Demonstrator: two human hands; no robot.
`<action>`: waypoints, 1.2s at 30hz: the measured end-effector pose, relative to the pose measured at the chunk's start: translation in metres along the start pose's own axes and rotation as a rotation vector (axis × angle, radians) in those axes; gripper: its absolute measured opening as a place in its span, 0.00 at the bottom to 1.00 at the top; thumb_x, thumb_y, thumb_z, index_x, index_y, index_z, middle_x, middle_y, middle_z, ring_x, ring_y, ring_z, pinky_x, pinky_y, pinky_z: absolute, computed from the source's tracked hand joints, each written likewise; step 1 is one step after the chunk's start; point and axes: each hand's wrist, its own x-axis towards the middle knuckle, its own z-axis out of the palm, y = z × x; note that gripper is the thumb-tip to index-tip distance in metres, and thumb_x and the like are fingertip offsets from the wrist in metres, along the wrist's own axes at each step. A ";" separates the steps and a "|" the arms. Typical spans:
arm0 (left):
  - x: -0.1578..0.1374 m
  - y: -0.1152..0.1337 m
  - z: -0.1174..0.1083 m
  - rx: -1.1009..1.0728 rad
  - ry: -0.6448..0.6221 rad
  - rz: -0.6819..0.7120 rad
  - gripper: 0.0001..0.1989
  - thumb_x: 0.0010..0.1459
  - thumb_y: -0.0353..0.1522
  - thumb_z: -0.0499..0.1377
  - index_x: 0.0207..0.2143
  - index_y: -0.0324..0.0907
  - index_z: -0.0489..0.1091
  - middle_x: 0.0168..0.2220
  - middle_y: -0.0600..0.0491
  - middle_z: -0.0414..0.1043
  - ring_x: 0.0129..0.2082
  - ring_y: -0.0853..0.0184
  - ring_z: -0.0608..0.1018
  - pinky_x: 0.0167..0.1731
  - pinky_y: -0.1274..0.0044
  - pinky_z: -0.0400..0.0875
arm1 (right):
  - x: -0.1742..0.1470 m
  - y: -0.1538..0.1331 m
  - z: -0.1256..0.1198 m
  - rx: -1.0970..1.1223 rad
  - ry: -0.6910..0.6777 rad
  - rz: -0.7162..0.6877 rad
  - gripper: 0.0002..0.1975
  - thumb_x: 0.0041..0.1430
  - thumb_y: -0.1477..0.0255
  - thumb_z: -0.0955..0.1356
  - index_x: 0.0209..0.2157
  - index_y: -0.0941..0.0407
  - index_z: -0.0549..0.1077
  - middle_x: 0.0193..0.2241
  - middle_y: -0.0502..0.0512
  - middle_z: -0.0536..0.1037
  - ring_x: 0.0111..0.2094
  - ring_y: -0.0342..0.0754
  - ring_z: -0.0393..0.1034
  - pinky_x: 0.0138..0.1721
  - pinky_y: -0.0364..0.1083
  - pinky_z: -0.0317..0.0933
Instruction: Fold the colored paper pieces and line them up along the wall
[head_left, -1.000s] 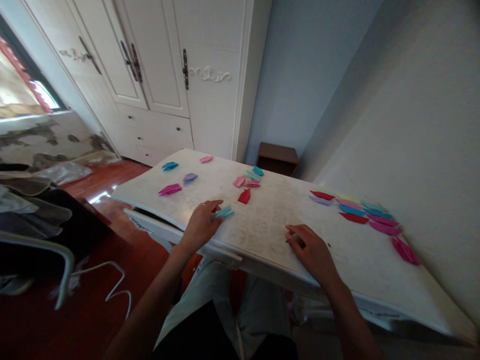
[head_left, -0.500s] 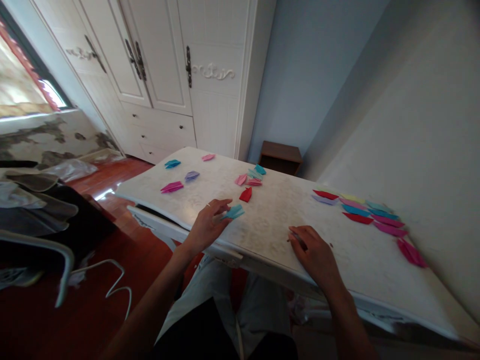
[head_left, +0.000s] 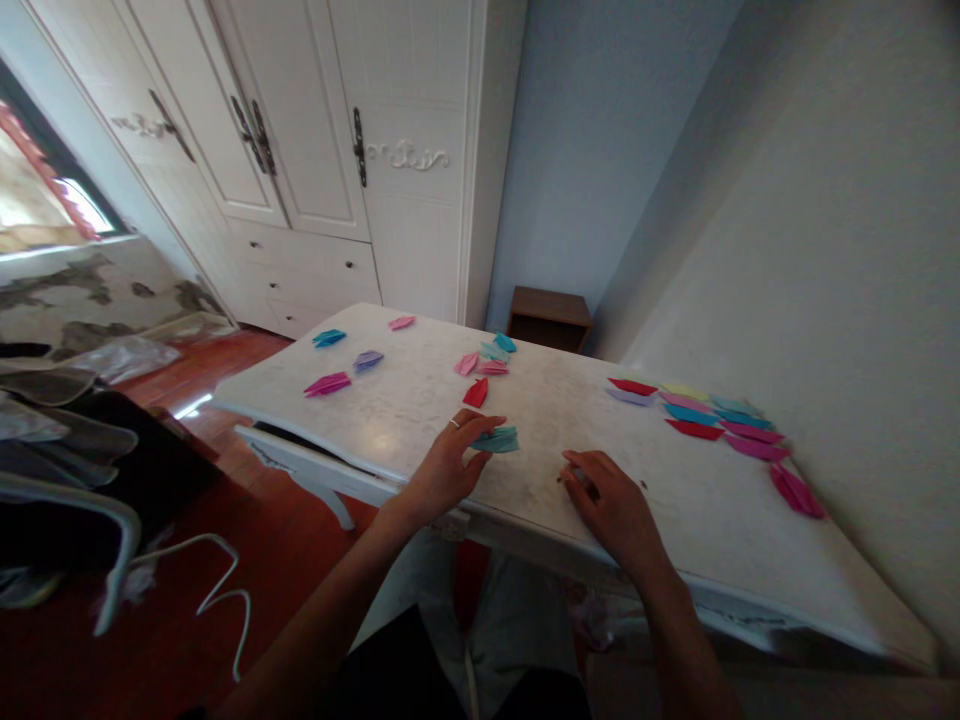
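My left hand (head_left: 452, 462) pinches a light teal piece of pleated paper (head_left: 501, 439) between thumb and fingers, just above the table. A ring shows on one finger. To its right, my right hand (head_left: 611, 505) rests on the table with curled fingers; a small greyish thing shows between them, too unclear to name. Beyond my left hand lies a red folded paper piece (head_left: 475, 392). Behind that sit two pink pieces (head_left: 466, 364), a pale teal one (head_left: 494, 352) and a blue one (head_left: 504, 342).
At the table's right lie several flattened boat-shaped papers, among them a red one (head_left: 694, 429) and a magenta one (head_left: 796, 490). A magenta piece (head_left: 327, 384) and others lie at the left. A drawer (head_left: 315, 465) stands partly out. The wall (head_left: 840, 300) borders the right side.
My left hand has moved right with the teal paper, nearer my right hand. My right hand keeps its curled shape on the table. The whole view has shifted slightly.
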 end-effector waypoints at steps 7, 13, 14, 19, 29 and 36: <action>0.011 0.015 0.036 -0.042 -0.148 0.053 0.27 0.54 0.18 0.54 0.56 0.44 0.65 0.47 0.47 0.69 0.48 0.63 0.72 0.52 0.68 0.68 | 0.002 -0.004 -0.005 0.137 -0.052 0.045 0.20 0.63 0.58 0.64 0.51 0.54 0.71 0.39 0.56 0.77 0.27 0.46 0.68 0.34 0.47 0.66; 0.021 0.030 0.056 -0.180 -0.177 0.094 0.26 0.55 0.20 0.56 0.56 0.45 0.65 0.48 0.47 0.69 0.50 0.61 0.72 0.53 0.67 0.68 | 0.002 -0.003 -0.012 0.381 0.114 0.182 0.15 0.60 0.59 0.66 0.39 0.55 0.75 0.28 0.52 0.77 0.26 0.45 0.69 0.30 0.45 0.65; 0.021 0.030 0.059 -0.214 -0.159 0.086 0.26 0.55 0.22 0.57 0.56 0.45 0.65 0.50 0.46 0.68 0.51 0.61 0.71 0.53 0.67 0.68 | 0.001 -0.002 -0.012 0.436 0.146 0.226 0.14 0.60 0.58 0.67 0.37 0.55 0.75 0.26 0.51 0.76 0.24 0.45 0.69 0.28 0.44 0.64; 0.020 0.027 0.076 -0.443 -0.011 -0.162 0.27 0.52 0.31 0.64 0.54 0.44 0.64 0.53 0.44 0.67 0.51 0.60 0.73 0.44 0.70 0.74 | 0.000 0.001 -0.014 0.630 0.238 0.346 0.15 0.56 0.57 0.69 0.32 0.55 0.73 0.20 0.48 0.73 0.21 0.44 0.68 0.25 0.43 0.64; 0.029 0.049 0.096 -0.770 0.053 -0.572 0.17 0.49 0.42 0.66 0.33 0.39 0.70 0.31 0.52 0.74 0.31 0.68 0.76 0.28 0.78 0.72 | -0.001 0.002 -0.011 0.710 0.360 0.400 0.15 0.55 0.59 0.71 0.38 0.55 0.73 0.23 0.50 0.77 0.24 0.46 0.72 0.26 0.44 0.65; 0.042 0.061 0.109 -0.994 0.081 -0.629 0.20 0.45 0.41 0.70 0.35 0.37 0.72 0.34 0.50 0.77 0.33 0.66 0.80 0.37 0.73 0.75 | -0.002 0.000 -0.013 0.533 0.365 0.161 0.07 0.56 0.65 0.71 0.36 0.51 0.77 0.41 0.55 0.75 0.38 0.48 0.72 0.35 0.46 0.69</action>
